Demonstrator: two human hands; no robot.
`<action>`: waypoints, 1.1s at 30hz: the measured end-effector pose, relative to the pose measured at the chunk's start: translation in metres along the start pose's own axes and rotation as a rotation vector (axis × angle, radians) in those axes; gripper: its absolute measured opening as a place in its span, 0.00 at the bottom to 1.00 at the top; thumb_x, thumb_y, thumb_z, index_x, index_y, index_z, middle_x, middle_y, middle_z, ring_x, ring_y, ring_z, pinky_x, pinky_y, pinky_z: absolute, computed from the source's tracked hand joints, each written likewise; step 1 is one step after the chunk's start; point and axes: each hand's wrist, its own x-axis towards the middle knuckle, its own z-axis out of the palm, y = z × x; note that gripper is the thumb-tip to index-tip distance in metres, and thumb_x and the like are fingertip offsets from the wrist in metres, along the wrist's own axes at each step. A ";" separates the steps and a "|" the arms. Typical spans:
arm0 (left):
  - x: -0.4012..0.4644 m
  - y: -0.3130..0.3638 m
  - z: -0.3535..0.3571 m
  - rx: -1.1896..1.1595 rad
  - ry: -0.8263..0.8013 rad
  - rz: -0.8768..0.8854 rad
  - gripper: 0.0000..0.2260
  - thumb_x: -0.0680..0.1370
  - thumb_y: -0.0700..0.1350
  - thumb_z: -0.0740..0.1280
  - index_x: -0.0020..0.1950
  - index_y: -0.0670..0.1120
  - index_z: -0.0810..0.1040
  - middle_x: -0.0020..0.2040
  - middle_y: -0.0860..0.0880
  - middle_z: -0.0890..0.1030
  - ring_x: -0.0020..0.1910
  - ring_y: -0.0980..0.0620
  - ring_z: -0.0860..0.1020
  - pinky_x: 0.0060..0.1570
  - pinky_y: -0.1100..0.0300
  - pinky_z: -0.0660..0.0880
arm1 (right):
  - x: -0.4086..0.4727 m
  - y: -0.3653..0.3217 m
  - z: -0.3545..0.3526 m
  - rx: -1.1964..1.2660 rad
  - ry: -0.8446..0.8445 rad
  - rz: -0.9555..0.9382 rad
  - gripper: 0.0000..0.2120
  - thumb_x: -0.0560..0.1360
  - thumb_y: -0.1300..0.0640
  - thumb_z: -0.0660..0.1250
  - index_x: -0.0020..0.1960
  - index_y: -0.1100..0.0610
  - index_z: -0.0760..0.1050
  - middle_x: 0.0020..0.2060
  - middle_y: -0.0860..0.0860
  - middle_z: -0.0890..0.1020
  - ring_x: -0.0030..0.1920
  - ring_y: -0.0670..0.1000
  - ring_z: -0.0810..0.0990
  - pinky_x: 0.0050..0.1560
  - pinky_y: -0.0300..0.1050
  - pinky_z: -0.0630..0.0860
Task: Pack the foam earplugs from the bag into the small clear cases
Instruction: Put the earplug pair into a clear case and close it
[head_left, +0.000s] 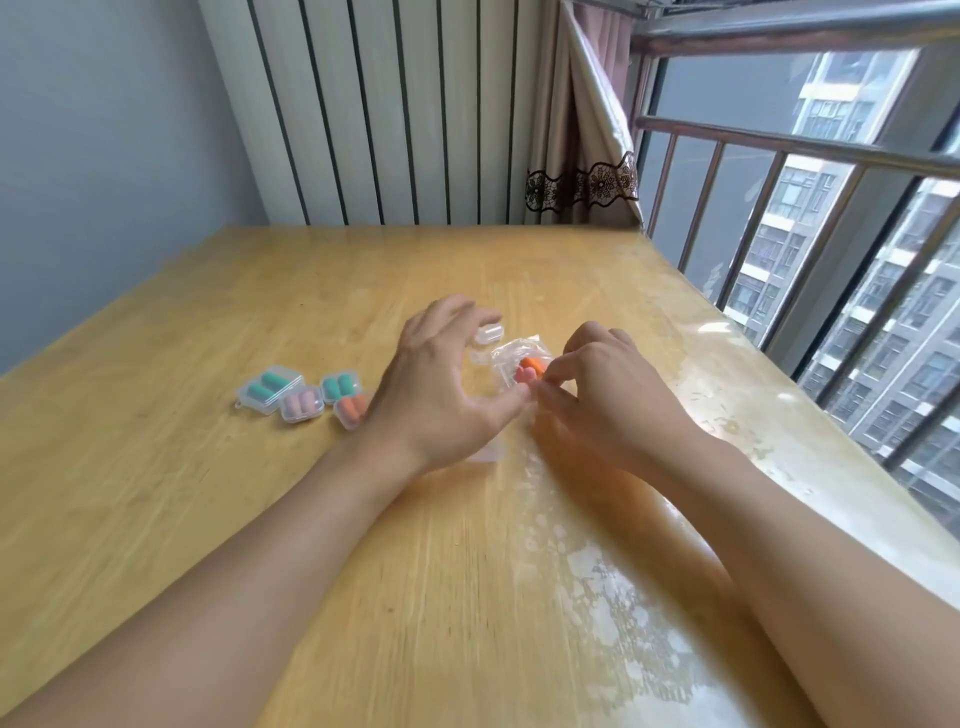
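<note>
1. Resting on the wooden worktop (208, 493), both forearms reach in from the near edge, hands meeting near the middle.
2. Left hand (441, 384): fingers spread and lightly curved over a small clear case (488, 332) at the fingertips, thumb stretched right toward the bag; whether the case is actually gripped cannot be told.
3. Right hand (597, 389): fingers curled, pinching the near edge of the clear plastic bag (511, 358).
4. Inside the bag: an orange earplug (532, 365) and a pink earplug (523, 375), just beside the right fingertips.
5. Left of the left hand, grouped close together: four filled cases, namely a teal case (269, 389) farthest left, a pink case (301, 405), a second teal case (340, 387), and an orange case (354, 408) partly hidden by the left hand.
6. Beyond the far edge: a white ribbed radiator (389, 114); on the right, a curtain (582, 156) and a window railing (779, 150).
</note>
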 end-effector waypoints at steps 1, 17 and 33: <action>0.006 0.001 0.005 -0.003 -0.077 -0.012 0.30 0.71 0.59 0.73 0.72 0.53 0.72 0.75 0.55 0.67 0.75 0.56 0.62 0.71 0.61 0.61 | 0.000 0.001 0.000 0.017 -0.006 -0.004 0.13 0.79 0.45 0.66 0.48 0.51 0.86 0.48 0.51 0.76 0.53 0.55 0.73 0.53 0.49 0.74; 0.012 0.003 0.017 -0.112 -0.228 -0.216 0.24 0.74 0.44 0.60 0.71 0.55 0.72 0.62 0.49 0.82 0.59 0.47 0.80 0.62 0.48 0.76 | 0.002 -0.003 0.005 0.131 0.061 -0.055 0.09 0.76 0.44 0.71 0.52 0.46 0.84 0.41 0.48 0.77 0.40 0.50 0.78 0.42 0.50 0.78; 0.018 -0.011 0.018 -0.318 -0.248 -0.255 0.18 0.76 0.44 0.71 0.62 0.57 0.74 0.47 0.56 0.87 0.48 0.51 0.85 0.54 0.47 0.80 | 0.002 -0.005 -0.005 -0.046 -0.039 -0.165 0.06 0.76 0.49 0.71 0.51 0.40 0.85 0.44 0.45 0.77 0.41 0.50 0.77 0.37 0.45 0.73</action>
